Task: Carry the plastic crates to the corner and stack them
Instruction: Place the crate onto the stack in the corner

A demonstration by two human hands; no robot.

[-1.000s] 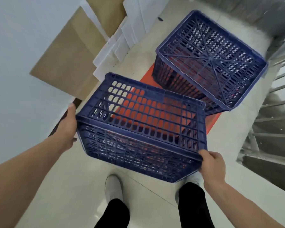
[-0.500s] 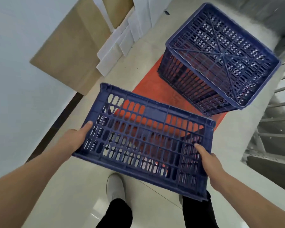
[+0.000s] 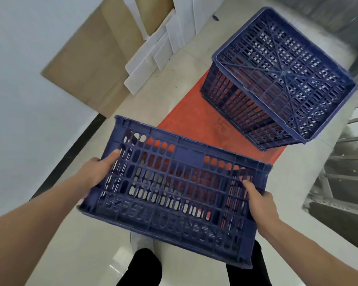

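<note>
Presently, largest first.

- Held crate (image 3: 174, 188): blue plastic lattice, lower centre of the frame, tipped on its side and carried above the floor. Raised characters run along its lower band, too blurred to read.
- Upturned crate (image 3: 281, 73): blue, upper right, base up, standing on the mat.
- Cardboard (image 3: 95, 65): brown sheet, upper left, leaning on the wall.
- Mat (image 3: 190, 118): red, centre, with a faint mark that is unreadable.
- Left hand (image 3: 97, 172): grips the held crate's left end, thumb on the lattice.
- Right hand (image 3: 258, 201): grips its right end likewise.
</note>
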